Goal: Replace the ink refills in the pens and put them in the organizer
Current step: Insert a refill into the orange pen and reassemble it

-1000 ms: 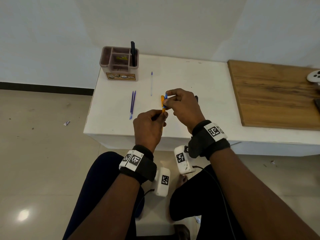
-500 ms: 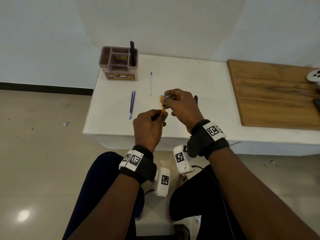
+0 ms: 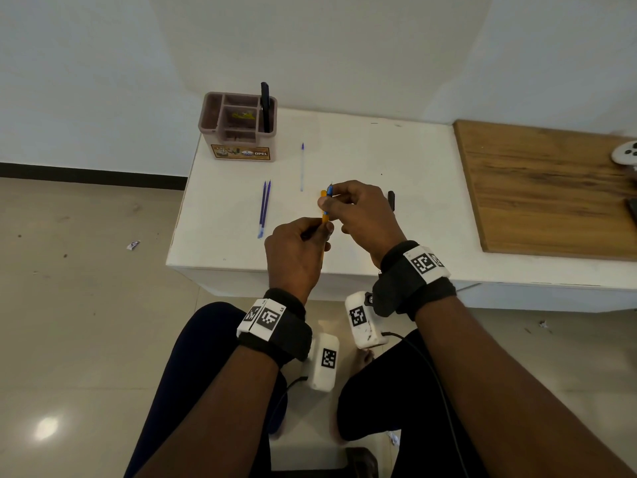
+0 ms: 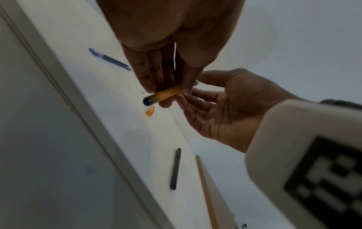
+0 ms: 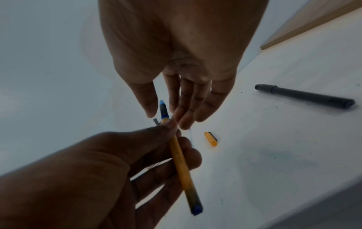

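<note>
My left hand (image 3: pixel 319 232) grips the orange pen barrel (image 5: pixel 182 164) near its front, and the dark blue back end (image 4: pixel 147 100) sticks out below the fingers. My right hand (image 3: pixel 332 201) pinches the blue refill tip (image 5: pixel 163 108) that stands out of the barrel's front. The orange cap (image 5: pixel 210 139) lies on the white table (image 3: pixel 396 150) under the hands. Two blue refills (image 3: pixel 263 208) lie side by side to the left, and a clear refill (image 3: pixel 302 167) lies farther back. The brown organizer (image 3: pixel 238 146) stands at the back left corner with a black pen (image 3: pixel 264 105) in its right slot.
A second black pen (image 5: pixel 305 96) lies on the table just right of my right hand. A wooden board (image 3: pixel 551 188) covers the table's right side, with a white controller (image 3: pixel 625 153) at its far edge. My knees are below the table's front edge.
My right hand has shifted slightly left at the pen's tip. The left hand and the pen barrel have stayed nearly still.
</note>
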### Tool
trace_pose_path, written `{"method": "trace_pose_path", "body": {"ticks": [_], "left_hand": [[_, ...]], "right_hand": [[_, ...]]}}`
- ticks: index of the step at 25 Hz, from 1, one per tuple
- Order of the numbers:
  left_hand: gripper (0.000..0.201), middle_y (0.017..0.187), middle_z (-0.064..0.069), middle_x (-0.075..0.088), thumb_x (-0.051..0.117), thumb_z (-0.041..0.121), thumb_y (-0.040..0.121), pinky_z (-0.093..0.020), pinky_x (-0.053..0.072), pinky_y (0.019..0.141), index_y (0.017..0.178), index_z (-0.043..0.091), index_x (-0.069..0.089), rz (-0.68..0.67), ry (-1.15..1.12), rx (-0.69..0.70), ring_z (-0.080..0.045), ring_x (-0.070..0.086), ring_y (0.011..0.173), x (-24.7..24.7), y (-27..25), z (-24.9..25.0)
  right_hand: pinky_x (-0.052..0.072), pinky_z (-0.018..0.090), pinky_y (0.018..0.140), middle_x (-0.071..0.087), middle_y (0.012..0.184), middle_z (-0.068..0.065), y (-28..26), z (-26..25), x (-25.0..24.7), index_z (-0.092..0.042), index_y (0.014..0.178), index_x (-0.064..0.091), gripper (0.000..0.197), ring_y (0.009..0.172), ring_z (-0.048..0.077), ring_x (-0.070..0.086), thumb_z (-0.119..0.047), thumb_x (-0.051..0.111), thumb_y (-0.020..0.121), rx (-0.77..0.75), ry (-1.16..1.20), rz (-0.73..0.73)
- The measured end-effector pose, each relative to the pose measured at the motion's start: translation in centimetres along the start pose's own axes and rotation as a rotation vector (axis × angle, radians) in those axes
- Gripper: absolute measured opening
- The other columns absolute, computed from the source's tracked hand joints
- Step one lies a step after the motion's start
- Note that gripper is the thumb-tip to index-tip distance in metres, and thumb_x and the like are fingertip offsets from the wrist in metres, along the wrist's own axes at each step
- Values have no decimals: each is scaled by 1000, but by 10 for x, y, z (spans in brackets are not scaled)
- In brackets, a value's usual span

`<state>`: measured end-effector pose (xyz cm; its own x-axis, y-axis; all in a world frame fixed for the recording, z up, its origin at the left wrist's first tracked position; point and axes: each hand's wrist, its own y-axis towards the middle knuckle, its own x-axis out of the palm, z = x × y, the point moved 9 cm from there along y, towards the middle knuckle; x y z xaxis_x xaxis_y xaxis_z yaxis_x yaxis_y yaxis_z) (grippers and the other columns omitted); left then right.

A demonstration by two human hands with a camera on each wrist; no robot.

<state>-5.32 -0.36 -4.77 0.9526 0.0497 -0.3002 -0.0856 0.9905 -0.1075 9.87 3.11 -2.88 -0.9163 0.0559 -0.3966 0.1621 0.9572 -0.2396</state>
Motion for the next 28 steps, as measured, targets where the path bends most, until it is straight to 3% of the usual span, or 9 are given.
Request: {"method": "trace_pose_path", "body": {"ticks": [3,6,11,15,18,20,23,25,28], "left_hand": [[21,89,-1,81,70,28,101,-18,55,78,110,13,82,0,1,0,-8,76,77,0,1,0],[20,86,-1,81,72,27,100,-22,57,79,110,12,82,-6,-22,-29,-8,77,77,-1,2,-3],[22,87,0,78,75,22,98,-6,51,59,117,14,78,-14,0,-76,-5,75,78,-2,2,-8],[21,87,4,78,76,23,97,-28,57,90,116,16,79,-13,9,-88,-5,75,83,-3,4,-13],[20,86,5,77,77,24,96,-32,57,94,115,18,80,-3,5,-100,-9,75,86,-3,7,-16],[22,83,8,76,76,23,96,-25,57,90,118,19,78,6,-3,-103,0,74,79,-4,8,-16],[28,84,7,77,75,20,98,0,47,69,126,22,74,-2,-29,-84,9,71,71,-2,8,-15],[32,89,4,79,74,20,99,1,46,64,130,24,72,-3,-32,-66,3,74,77,-3,7,-14],[33,91,0,81,74,20,99,-9,53,72,131,24,72,5,-59,-56,-7,78,83,-5,6,-13]], "right_hand": [[59,40,88,74,96,-1,-2,-1,-1,-13,117,72,30,96,19,72,-27,77,91,-21,-14,12],[58,34,82,79,94,1,-3,-2,-3,-17,115,70,25,92,16,76,-19,77,91,-21,29,20],[53,21,74,80,105,8,-4,-13,-9,-10,121,68,26,95,18,77,-11,71,95,-54,134,30],[55,26,75,79,110,7,2,-20,-16,-11,123,67,28,99,20,77,-12,71,96,-24,261,74],[54,25,72,80,108,6,9,-22,-18,-9,123,69,30,99,20,77,-13,73,94,-14,262,81],[53,23,69,80,105,7,12,-23,-16,-9,121,71,29,97,20,77,-13,75,93,-29,214,66],[51,19,69,80,103,10,12,-23,-11,-6,119,72,28,95,22,77,-12,76,92,-39,176,54],[51,19,70,80,104,11,12,-22,-8,-6,119,72,28,96,23,77,-11,76,91,-35,155,42],[52,23,72,80,101,9,9,-19,-3,-8,116,73,27,97,22,76,-12,77,90,-20,122,13]]}}
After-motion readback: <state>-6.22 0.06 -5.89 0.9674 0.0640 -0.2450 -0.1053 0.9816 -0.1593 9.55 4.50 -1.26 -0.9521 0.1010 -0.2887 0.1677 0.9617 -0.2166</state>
